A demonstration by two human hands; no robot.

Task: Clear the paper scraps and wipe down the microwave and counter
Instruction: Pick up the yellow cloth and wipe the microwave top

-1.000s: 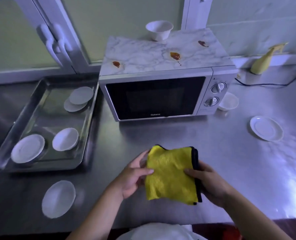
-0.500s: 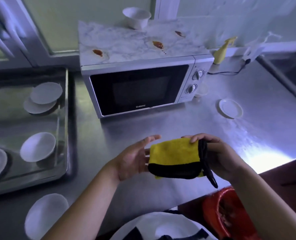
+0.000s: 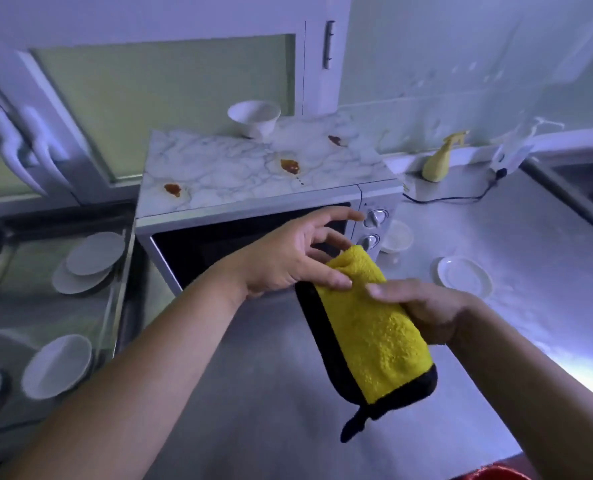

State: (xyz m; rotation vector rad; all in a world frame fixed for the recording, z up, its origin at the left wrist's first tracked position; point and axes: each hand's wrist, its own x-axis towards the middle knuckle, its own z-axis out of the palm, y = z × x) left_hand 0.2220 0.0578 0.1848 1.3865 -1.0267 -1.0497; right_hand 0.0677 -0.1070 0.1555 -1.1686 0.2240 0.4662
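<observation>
Brushed-steel counter (image 3: pixel 495 244), bearing a silver microwave (image 3: pixel 253 174) with a marble-patterned top. Above the counter, before the microwave door, a folded fluffy yellow cloth (image 3: pixel 374 334) with black edging, grasped by the right hand (image 3: pixel 430 306); left hand (image 3: pixel 284 261) loose, fingers spread, thumb resting on the cloth's upper end. On the microwave top, three small reddish-brown smears (image 3: pixel 289 166).

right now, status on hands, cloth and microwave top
Left hand open, thumb on yellow cloth. Right hand grips the folded cloth. Microwave top unwiped, three brown stains. White bowl sits at its back edge.
</observation>
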